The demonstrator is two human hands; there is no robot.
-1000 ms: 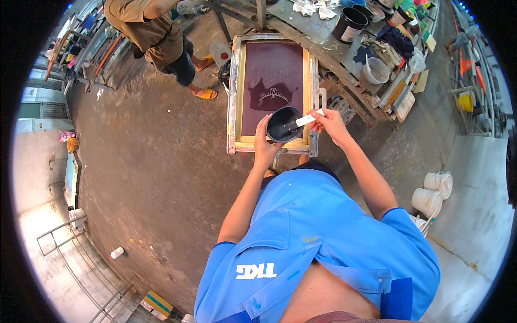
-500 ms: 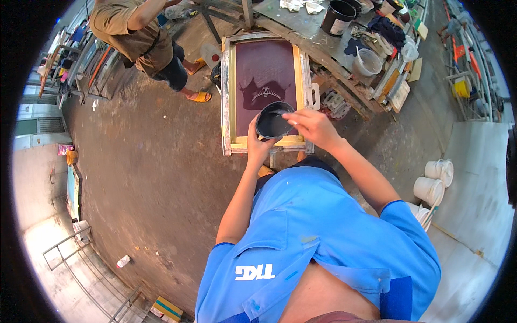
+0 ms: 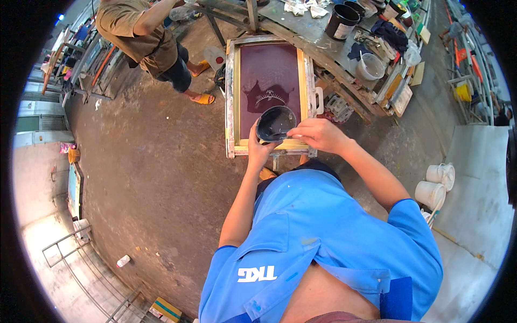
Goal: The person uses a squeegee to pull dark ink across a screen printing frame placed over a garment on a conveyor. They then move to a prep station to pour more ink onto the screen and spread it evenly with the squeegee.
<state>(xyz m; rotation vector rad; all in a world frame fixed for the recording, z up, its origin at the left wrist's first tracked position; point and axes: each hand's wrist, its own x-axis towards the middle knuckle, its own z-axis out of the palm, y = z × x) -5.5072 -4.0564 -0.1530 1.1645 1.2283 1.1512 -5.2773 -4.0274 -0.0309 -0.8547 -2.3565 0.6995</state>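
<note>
A black plastic tub (image 3: 276,117), with dark ink coating its inside, is held by my left hand (image 3: 259,152), fingers and thumb wrapped round its lower left side. At the tub's lower right rim, my right hand (image 3: 323,135) pinches a thin stirring stick (image 3: 284,134); its tip dips into the tub and its exact kind is hard to make out. The tub is above the near end of a screen printing frame (image 3: 231,97), tilted so its opening shows. A crown-like pale design (image 3: 270,97) shows on the frame's dark maroon mesh (image 3: 272,62).
A cluttered workbench (image 3: 301,32) at the far right carries a black bucket (image 3: 342,22), a clear tub (image 3: 370,67) and rags. Another person (image 3: 145,48) in yellow sandals stands at the far left. White buckets (image 3: 430,192) are by the right wall.
My right hand has moved with the stick from over the tub's opening down to its lower right rim. The tub is tilted a little differently. The whole view has shifted slightly.
</note>
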